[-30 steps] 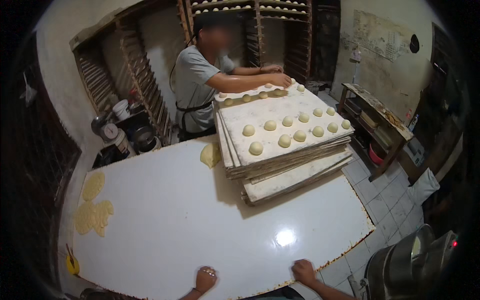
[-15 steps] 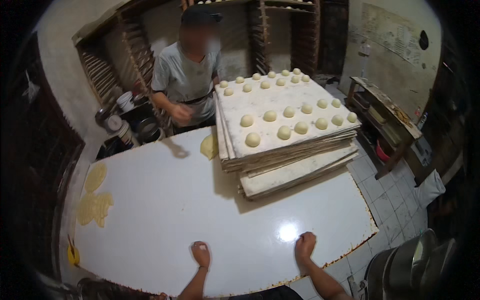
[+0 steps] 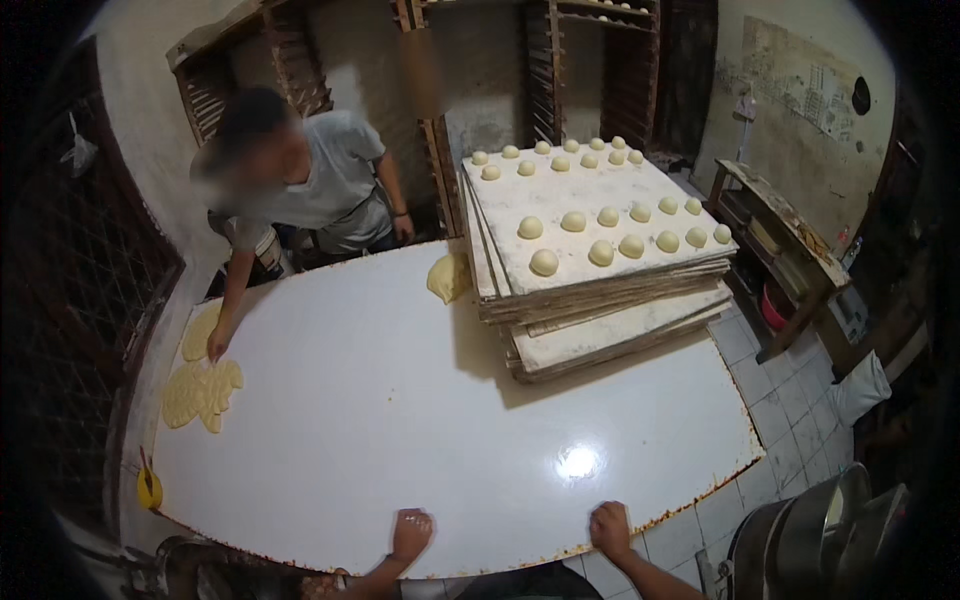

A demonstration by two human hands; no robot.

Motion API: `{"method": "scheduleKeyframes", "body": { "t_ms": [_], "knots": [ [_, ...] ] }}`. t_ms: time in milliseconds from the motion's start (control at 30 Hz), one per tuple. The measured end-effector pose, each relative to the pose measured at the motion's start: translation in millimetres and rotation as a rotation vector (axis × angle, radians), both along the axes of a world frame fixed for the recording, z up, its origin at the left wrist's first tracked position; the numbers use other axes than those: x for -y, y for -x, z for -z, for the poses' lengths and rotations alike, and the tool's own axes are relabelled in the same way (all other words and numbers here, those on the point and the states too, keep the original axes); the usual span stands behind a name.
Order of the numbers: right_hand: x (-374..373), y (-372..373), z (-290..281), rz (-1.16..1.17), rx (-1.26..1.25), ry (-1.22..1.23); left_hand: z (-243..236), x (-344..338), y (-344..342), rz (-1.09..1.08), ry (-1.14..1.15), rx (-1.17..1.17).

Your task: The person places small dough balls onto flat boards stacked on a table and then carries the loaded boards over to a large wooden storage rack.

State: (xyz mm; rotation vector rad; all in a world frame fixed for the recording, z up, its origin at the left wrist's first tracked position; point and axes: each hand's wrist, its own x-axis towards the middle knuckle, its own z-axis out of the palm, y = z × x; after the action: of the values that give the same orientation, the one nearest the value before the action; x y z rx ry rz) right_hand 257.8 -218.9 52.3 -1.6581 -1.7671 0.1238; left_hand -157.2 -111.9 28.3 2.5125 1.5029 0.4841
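My left hand, fingers curled in, rests near the front edge of the white table, with pale smears on it. Farther right along that edge, my right hand is closed into a fist. Neither hand shows anything in it. Pale yellow dough pieces, flat and partly cut, lie at the table's left end. A co-worker's hand touches the dough there. Beside the board stack sits another lump of dough.
Stacked floured boards stand on the table's far right, with round dough balls in rows on top. A yellow tool lies at the left corner. Large metal pots stand at the lower right, a wooden bench by the wall.
The co-worker has moved left, leaned over and reached an arm to the dough. Both my fists have come closer to the front edge. The whole view has shifted slightly.
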Motion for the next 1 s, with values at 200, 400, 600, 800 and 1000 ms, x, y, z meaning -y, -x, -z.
{"method": "scheduleKeyframes", "body": {
  "t_ms": [200,400,600,800,1000],
  "knots": [
    [-71.4,7.2,-14.6,0.656,-0.298,0.119,-14.0,-49.0,-47.3,-0.569,-0.047,0.239],
    [-12.9,-12.3,-12.3,0.319,0.005,0.094,-8.8,-37.8,35.5,-0.399,-0.142,0.099],
    [-9.9,36.9,7.8,0.225,-0.082,0.021,21.6,-9.2,-14.7,-0.312,-0.034,0.378],
    [-49.2,-93.4,-42.9,0.628,-1.604,-0.019,3.8,-70.6,-10.7,-0.965,-0.196,0.274],
    [-330.0,-157.7,-274.3,-0.052,-0.765,-0.151,-4.6,-11.1,-54.0,-1.128,-0.067,0.913]
  ]
}}
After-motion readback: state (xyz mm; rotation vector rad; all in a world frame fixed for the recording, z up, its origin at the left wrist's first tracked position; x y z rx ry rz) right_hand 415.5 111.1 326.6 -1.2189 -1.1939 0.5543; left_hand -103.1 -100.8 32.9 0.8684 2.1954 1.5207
